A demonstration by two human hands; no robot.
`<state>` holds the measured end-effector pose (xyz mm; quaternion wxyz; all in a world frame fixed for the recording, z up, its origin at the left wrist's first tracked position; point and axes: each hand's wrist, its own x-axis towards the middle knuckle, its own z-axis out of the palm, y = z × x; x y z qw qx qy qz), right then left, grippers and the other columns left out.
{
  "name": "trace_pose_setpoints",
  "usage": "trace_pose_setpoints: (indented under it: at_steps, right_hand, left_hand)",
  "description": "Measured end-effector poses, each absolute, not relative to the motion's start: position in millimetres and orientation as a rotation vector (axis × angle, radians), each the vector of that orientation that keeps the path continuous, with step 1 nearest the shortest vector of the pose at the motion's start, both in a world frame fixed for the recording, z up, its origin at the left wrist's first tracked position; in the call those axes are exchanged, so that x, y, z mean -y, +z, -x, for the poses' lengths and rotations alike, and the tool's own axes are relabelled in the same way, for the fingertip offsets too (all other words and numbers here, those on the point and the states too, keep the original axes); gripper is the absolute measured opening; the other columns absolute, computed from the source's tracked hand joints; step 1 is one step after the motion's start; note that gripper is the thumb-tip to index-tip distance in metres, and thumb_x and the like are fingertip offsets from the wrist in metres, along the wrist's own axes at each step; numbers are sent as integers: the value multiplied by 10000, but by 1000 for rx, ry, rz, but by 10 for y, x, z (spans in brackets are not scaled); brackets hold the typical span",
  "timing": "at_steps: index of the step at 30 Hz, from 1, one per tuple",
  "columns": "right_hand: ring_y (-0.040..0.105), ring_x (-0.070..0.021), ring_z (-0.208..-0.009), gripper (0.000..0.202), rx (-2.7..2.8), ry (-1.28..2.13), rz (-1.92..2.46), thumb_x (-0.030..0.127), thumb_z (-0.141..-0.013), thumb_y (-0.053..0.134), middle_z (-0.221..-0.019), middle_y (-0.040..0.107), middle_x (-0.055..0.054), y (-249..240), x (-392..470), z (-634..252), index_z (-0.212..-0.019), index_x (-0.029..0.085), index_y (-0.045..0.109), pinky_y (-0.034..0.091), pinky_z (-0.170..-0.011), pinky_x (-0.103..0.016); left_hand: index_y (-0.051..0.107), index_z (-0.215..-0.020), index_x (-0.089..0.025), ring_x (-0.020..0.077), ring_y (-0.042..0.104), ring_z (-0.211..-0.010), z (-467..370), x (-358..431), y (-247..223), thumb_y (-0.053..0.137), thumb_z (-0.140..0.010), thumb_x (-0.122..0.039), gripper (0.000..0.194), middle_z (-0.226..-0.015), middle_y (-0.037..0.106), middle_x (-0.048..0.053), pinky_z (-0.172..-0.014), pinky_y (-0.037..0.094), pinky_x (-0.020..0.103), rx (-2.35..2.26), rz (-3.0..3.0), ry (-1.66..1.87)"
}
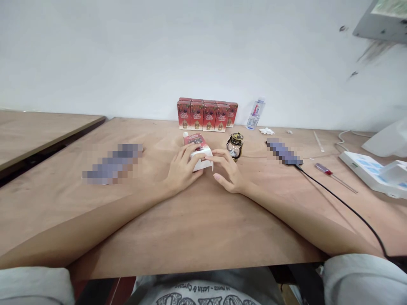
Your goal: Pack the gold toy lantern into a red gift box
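A small red and white cardboard box (194,139) lies on the wooden table in front of me, with white flaps at its near end. My left hand (184,167) is wrapped over the box from the left, fingers on its top and thumb low at the near end. At the right side of that end, the fingertips of my right hand (229,171) touch a white flap, the thumb held apart from the fingers. Just beyond my right hand stands a small bronze-coloured lantern (235,146) with a clear glass body.
Several red printed boxes (203,115) stand against the wall beside a leaning plastic bottle (255,113). To the right are a phone (284,152) with a black cable, a screwdriver (336,178) and a white power strip (372,173). A blurred-out flat object (113,164) lies left.
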<state>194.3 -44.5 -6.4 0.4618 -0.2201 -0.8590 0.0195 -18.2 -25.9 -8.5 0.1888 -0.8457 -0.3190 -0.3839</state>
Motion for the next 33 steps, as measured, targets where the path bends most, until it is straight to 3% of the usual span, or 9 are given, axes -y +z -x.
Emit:
trace_pose_setpoints:
  at_steps: [4,10,16,23,26,33]
  right_hand:
    - [573,-206,-1178,317,2068,57,552,255,-996,385,-1189,576,-104,-66,408,-1957,-1220,279,609,520,-996,-431]
    - [640,-191,-1047,148,1996,110,717,304,-932,582,-1096,606,-90,-97,375,-1925,-1031,252,679,576,-907,-393]
    - [631,-202,-1097,85,1914,110,728,288,-912,604,-1150,596,-113,-94,401,-1881,-912,217,651,571,-926,-410]
    - [631,-208,-1067,75,1838,230,779,253,-886,604,-1101,604,-119,-100,405,-1839,-858,211,549,587,-848,-387]
    - [625,-211,-1064,100,1853,202,789,260,-881,611,-1078,599,-105,-106,390,-1839,-830,216,538,558,-910,-419]
    - [606,-189,-975,223,1785,306,762,283,-845,657,-1055,546,-87,-163,355,-1795,-970,224,482,582,-818,-360]
  left_hand:
    - [600,-1159,-219,297,523,-1240,205,241,-71,616,-851,-230,308,-1329,570,115,-1012,482,465,918,2432,-1093]
    - [625,-1158,-230,298,533,-1231,196,231,-98,599,-861,-236,297,-1320,595,112,-1005,476,461,936,2435,-1040]
    - [614,-1201,-235,278,565,-1222,170,258,-76,584,-899,-280,306,-1267,653,105,-969,481,419,855,2396,-1001]
    - [611,-1199,-228,271,578,-1230,164,272,-54,573,-911,-295,298,-1269,667,96,-982,478,413,866,2426,-970]
    - [605,-1194,-216,271,593,-1219,164,264,-59,569,-918,-309,294,-1249,679,105,-964,492,414,852,2427,-992]
    - [597,-1183,-191,270,623,-1194,165,247,-80,545,-931,-343,299,-1195,704,115,-948,517,408,772,2409,-999]
